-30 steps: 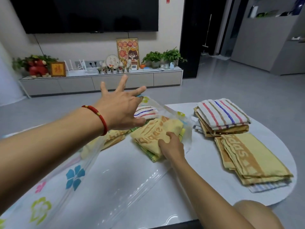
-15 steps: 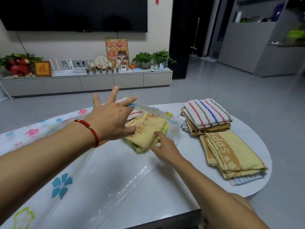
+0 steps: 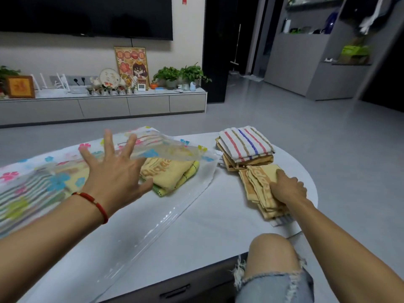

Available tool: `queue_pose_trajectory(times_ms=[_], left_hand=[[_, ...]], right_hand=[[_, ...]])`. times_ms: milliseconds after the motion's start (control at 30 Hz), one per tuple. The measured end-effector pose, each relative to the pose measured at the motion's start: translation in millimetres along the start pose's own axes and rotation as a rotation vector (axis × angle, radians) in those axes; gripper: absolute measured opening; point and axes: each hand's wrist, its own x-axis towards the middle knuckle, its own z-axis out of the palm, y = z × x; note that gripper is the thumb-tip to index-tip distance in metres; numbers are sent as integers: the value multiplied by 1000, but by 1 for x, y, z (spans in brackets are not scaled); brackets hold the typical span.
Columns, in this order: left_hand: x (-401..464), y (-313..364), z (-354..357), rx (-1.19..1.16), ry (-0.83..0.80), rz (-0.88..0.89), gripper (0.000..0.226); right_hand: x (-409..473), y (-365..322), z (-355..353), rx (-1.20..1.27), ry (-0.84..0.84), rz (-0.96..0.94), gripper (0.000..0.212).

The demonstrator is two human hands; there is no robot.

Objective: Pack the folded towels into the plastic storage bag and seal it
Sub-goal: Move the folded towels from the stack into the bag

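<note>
The left hand (image 3: 113,171) is spread wide and lifts the storage bag's (image 3: 166,149) top flap so its mouth stays open. The right hand (image 3: 286,189) grips the yellow towel stack (image 3: 258,184) beside the bag, likely to slide it in next.

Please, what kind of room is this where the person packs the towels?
Most likely a home living room. A large dark television hangs on the wall above a long low cabinet that carries potted plants and a framed picture. The towels lie on a low white table.
</note>
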Motion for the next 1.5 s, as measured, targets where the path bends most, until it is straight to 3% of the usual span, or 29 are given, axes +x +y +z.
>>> queue_pose_trajectory(times_ms=[67,133,233,333,500,667,767,900,1000,1067,1233,1333,1467,1500], left_hand=[[-19,1,9,-13,-8,-53,61],[-34,-2,17,-34,-34,-80,62],[-49,-17,24,-60,-105,-110,62],[-55,-32,20,-52,-161,-126,63],[-48,-50,-9,76,-81,-35,70],[-32,-72,-43,125,-20,33,77],[-23,-84,-61,119,-34,13,74],[-20,-94,-72,116,-22,5,74],[-25,-95,-71,127,-13,18,72],[-29,-94,-69,125,-22,26,70],[-36,-89,-65,102,-42,33,65],[-38,-88,-62,105,-46,32,66],[-39,-80,-54,111,-45,35,67],[-40,-76,-50,102,-51,42,66]], right_hand=[[-1,2,-4,16,67,-73,61],[0,4,-18,138,15,-107,67],[5,14,-50,374,-273,-148,68],[-10,14,-76,719,-625,-183,52],[-62,-21,-83,1009,-860,-412,54],[-134,-106,-45,972,-1123,-627,49],[-180,-178,-7,1119,-1070,-645,44],[-222,-251,55,1463,-806,-331,32],[-247,-270,106,1280,-723,-182,31],[-257,-278,128,1101,-542,-176,30],[-268,-302,138,1175,-183,-24,31],[-256,-304,140,1124,-251,-124,32],[-220,-280,112,1004,-654,-327,51],[-214,-266,103,900,-677,-402,55]])
